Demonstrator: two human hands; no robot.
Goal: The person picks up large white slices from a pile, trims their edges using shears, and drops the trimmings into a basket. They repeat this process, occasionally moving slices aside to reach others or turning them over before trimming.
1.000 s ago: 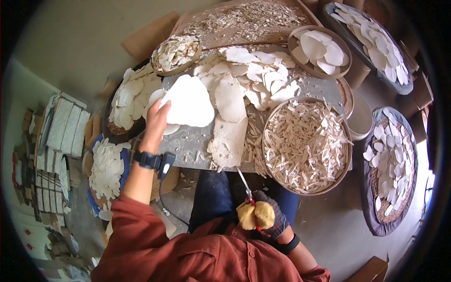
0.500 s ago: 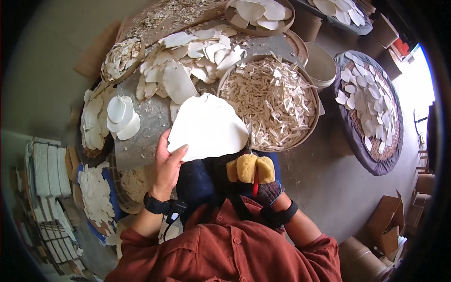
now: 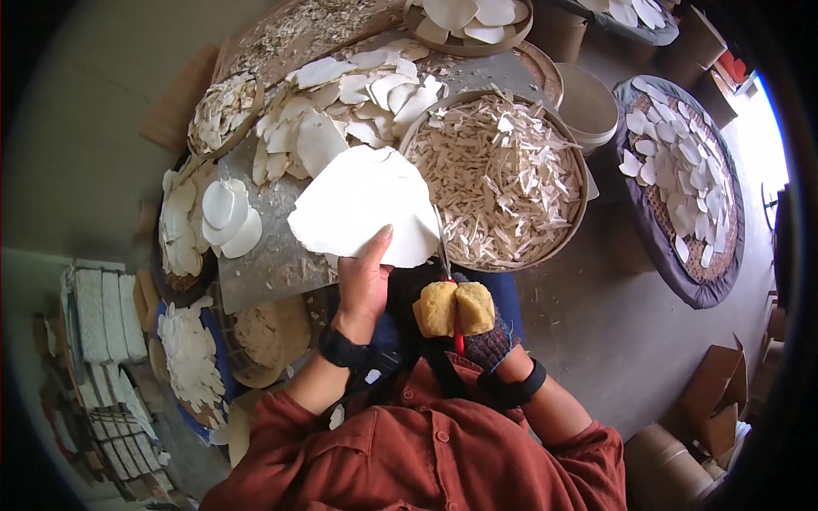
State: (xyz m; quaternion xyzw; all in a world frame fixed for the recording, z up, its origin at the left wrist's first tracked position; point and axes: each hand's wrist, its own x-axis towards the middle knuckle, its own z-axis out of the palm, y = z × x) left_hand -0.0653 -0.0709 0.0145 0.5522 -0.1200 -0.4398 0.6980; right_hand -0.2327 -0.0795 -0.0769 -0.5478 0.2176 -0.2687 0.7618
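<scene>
A broad, thin white slice (image 3: 366,200) with a rounded, uneven outline is held out over the work surface. My left hand (image 3: 365,285), bare, pinches its lower edge with the thumb on top; the other fingers are hidden beneath. Wrapped in a dark knitted glove with thick yellow pads on the fingers, my right hand (image 3: 482,336) grips red-handled scissors (image 3: 442,245). Their blades point away from me, along the slice's right edge. Just beyond them sits a round tray (image 3: 582,204) heaped with narrow cream-coloured trimmings (image 3: 503,183).
Untrimmed slices (image 3: 375,98) pile up behind the held one on a grey board (image 3: 268,272). Smooth pieces form a small stack (image 3: 232,217) at left. A pale bucket (image 3: 588,106) stands behind the tray. On the right, a cloth-rimmed round tray (image 3: 711,294) bears more pieces. An open carton (image 3: 716,392) lies lower right.
My left hand has shifted right and slightly up, turning the slice so that it is now gripped nearer its lower middle. My right hand and the scissors have risen a little.
</scene>
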